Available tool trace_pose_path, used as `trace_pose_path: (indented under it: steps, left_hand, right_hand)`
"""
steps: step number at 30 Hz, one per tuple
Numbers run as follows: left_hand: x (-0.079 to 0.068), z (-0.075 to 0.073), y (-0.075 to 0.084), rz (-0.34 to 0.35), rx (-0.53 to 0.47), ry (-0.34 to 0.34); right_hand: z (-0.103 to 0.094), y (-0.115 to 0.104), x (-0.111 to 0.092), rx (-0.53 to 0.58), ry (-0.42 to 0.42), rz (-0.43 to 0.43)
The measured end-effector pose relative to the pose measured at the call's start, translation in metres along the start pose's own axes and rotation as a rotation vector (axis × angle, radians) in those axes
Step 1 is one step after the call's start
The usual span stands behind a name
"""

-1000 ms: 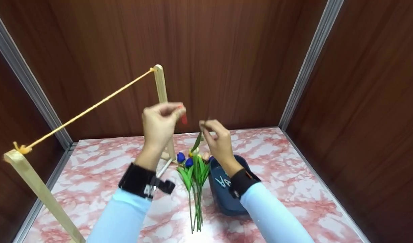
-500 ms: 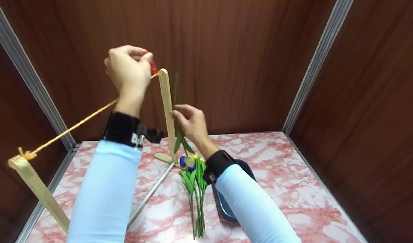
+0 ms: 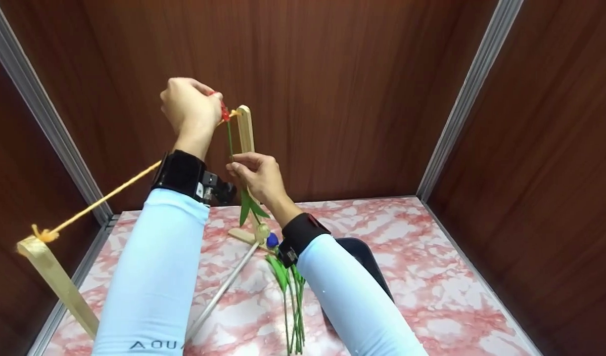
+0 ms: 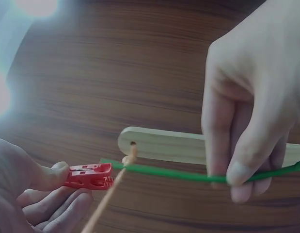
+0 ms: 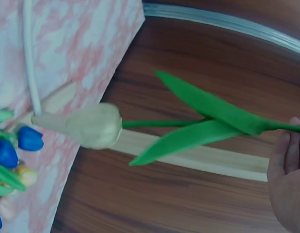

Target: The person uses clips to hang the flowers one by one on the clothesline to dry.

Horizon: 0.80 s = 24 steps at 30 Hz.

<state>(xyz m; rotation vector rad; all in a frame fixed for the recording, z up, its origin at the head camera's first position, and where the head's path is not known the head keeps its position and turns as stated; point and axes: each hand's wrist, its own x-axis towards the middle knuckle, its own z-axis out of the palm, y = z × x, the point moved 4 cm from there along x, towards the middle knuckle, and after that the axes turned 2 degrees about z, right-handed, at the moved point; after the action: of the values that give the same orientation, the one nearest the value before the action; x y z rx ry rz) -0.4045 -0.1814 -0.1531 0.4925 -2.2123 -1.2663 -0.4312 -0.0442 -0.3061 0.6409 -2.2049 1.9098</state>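
Observation:
My left hand (image 3: 190, 111) pinches a red clothespin (image 4: 89, 175) between thumb and fingers, close to the string's far end. The pin's mouth faces the yellow string (image 3: 110, 194) and the tip of a green stem; whether it touches either I cannot tell. That stem belongs to an artificial white tulip (image 5: 97, 125), which hangs bloom down with two green leaves. My right hand (image 3: 263, 178) pinches the stem below the string. In the left wrist view the stem (image 4: 174, 174) crosses the string beside its knot at the wooden post (image 4: 164, 145).
The string runs to a nearer wooden post (image 3: 60, 282) at left. A white rod (image 3: 228, 282) links the posts' bases. More artificial tulips (image 3: 295, 316) lie on the pink marbled table (image 3: 441, 257), partly under my right arm, beside a dark blue bin (image 3: 357, 247). Brown panels enclose the table.
My left hand has risen to the string with the clothespin. The right hand has moved left and up, carrying the tulip from beside the post to the string near the far knot.

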Motion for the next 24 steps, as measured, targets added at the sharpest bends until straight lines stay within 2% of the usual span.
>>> trace_pose_path:
  steps: [4, 13, 20, 24]
  left_hand:
    - [0.001, 0.006, -0.004, -0.005, 0.015, -0.006]
    - [0.0, 0.017, -0.01, 0.034, 0.06, -0.03]
    - [-0.003, 0.021, -0.012, 0.024, 0.093, -0.104]
    - [-0.004, 0.021, -0.012, 0.021, 0.071, -0.109]
  right_hand:
    - [0.005, 0.002, 0.001, 0.026, -0.009, 0.026]
    - [0.009, 0.007, 0.003, 0.041, 0.019, 0.043]
    - [0.007, 0.013, 0.004, 0.037, 0.041, 0.078]
    - [0.006, 0.014, 0.004, 0.035, 0.044, 0.091]
